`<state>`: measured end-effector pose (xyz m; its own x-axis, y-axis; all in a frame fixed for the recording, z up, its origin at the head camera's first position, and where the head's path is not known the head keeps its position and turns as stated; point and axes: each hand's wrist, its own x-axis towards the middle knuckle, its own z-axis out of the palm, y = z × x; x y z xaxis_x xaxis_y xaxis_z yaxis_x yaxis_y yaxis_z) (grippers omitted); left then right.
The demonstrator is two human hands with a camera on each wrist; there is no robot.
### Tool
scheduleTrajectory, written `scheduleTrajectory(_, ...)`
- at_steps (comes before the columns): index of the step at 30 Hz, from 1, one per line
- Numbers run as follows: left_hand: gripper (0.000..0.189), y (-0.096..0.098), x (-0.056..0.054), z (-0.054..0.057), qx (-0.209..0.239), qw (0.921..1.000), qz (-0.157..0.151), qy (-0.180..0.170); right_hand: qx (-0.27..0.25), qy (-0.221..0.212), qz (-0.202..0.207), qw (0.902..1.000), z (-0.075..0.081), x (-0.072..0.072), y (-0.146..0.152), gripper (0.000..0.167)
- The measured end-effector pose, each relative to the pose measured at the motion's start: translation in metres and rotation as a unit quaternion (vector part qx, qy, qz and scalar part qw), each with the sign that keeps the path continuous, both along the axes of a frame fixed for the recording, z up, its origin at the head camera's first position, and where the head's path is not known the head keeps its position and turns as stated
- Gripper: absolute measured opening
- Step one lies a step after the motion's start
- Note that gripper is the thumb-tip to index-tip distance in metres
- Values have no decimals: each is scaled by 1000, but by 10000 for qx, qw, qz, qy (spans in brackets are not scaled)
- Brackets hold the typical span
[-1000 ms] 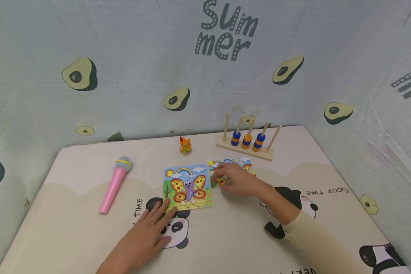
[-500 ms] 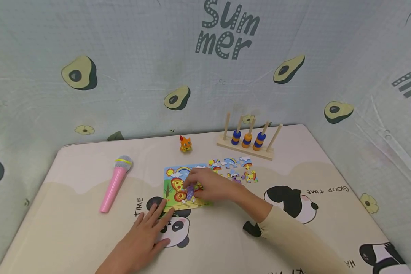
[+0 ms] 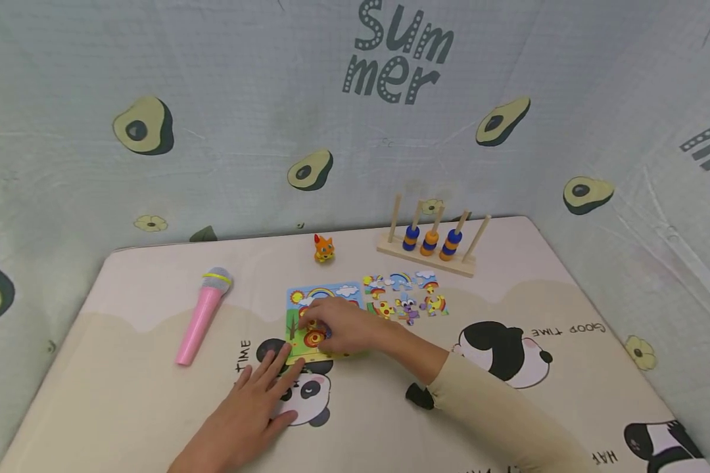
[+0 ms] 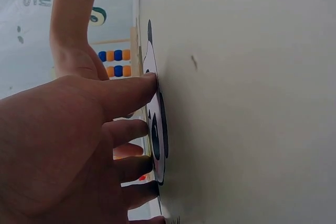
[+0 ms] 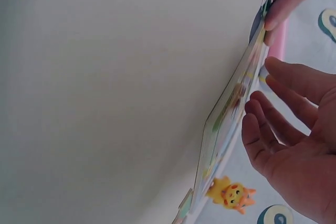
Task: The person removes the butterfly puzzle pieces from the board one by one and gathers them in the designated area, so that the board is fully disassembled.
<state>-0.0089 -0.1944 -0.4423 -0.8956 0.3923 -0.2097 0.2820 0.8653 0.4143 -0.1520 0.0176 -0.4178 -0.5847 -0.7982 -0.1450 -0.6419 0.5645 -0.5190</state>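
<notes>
A square butterfly puzzle board (image 3: 349, 290) lies on the table, partly covered by my right hand (image 3: 342, 326). In the right wrist view my right hand (image 5: 294, 114) is close over the board (image 5: 231, 111), its fingers loosely bent, thumb and fingertips apart, and nothing shows between them. My left hand (image 3: 254, 402) rests palm down with spread fingers, its fingertips at the board's lower left corner. In the left wrist view the left hand (image 4: 79, 140) has its fingers stretched toward the table. Several loose puzzle pieces (image 3: 436, 304) lie in rows right of the board.
A pink toy microphone (image 3: 200, 318) lies to the left. Behind the board stands a small orange fox figure (image 3: 324, 249). At the back right is a wooden peg rack (image 3: 428, 256) with blue and orange beads. A patterned cloth wall (image 3: 242, 98) rises behind the table.
My right hand has moved left from the loose pieces onto the board, then farther toward its left side. The loose pieces are uncovered now. My left hand has stayed at the board's corner.
</notes>
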Motion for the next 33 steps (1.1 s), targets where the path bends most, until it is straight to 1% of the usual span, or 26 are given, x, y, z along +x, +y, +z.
scheduleTrajectory(8,75,0,-2,1,29,9999,86,-93,178,-77,-35,9998,-3,4,-9,45)
scheduleTrajectory(19,75,0,-1,0,11,10000,74,-40,261,-78,-159,9995,-2,8,-13,48)
scheduleTrajectory(25,75,0,0,0,-7,10000,44,76,289,-241,-252,9990,-4,6,-15,52)
scheduleTrajectory(33,76,1,-2,1,31,9999,109,-128,221,-431,-292,9984,-7,2,-16,55)
